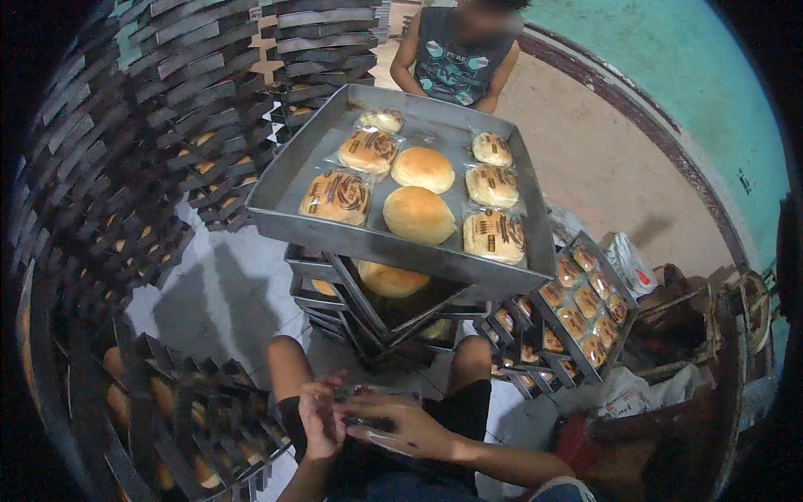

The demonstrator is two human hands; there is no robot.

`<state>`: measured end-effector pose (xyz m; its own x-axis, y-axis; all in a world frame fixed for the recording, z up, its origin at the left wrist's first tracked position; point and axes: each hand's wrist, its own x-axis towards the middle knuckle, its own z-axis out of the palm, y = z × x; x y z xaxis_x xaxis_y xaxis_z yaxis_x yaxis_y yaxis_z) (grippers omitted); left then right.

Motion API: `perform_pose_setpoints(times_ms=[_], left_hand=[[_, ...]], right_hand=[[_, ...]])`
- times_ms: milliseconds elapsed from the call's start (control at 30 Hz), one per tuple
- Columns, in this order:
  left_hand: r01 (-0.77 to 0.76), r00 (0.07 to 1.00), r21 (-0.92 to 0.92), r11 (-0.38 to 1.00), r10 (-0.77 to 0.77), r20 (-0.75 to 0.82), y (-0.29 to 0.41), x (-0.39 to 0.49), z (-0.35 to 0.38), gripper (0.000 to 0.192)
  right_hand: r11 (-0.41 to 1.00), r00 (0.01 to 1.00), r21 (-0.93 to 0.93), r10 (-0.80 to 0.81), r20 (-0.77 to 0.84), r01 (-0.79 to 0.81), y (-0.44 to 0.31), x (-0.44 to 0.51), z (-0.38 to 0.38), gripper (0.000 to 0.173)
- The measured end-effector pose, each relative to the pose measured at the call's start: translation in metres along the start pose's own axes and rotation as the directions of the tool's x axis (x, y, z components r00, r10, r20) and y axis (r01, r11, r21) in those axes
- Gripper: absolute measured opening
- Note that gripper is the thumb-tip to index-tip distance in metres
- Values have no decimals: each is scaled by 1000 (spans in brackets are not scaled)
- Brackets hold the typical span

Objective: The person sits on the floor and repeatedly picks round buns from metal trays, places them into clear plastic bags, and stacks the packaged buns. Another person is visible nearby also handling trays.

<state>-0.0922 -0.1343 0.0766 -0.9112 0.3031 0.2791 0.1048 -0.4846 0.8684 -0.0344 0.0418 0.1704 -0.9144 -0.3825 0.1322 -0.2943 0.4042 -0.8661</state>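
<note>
My left hand [321, 417] is over my lap, palm turned partly up, its fingers against clear plastic wrappers [382, 439]. From the right, my right hand [408, 427] grips the wrappers between thumb and fingers; blur hides their number. Before my knees, a deep metal baking tray [401, 241] rests on a crosswise stack of trays. Two unwrapped round buns, a rear bun [423, 169] and a front bun [419, 215], sit along its middle. Wrapped buns in printed clear plastic line both sides, including a left bun [335, 197] and a right bun [494, 236].
A lower tray [395, 314] holds another bare bun. At right, a tray of wrapped buns [586, 301] tops another stack, near plastic bags [630, 263] and a woven basket [677, 320]. Tall tray stacks [188, 75] rise at left. A person [461, 56] sits opposite.
</note>
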Motion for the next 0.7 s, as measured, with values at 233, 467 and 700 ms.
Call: perform_pose_setpoints(times_ms=[233,467,700], left_hand=[[285,808,-659,696,-544,-225,19,33,-7,39],[208,771,-556,805,-485,-413,13,57,-22,48],[148,843,-671,727,-447,-299,28,65,-28,50]], right_hand=[[983,962,37,-185,201,181,-68,46,-63,34],[788,856,-511,39,-516,-344,-57,161,-271,39],[554,850,-644,330,-411,-527,64,248,-325,57]])
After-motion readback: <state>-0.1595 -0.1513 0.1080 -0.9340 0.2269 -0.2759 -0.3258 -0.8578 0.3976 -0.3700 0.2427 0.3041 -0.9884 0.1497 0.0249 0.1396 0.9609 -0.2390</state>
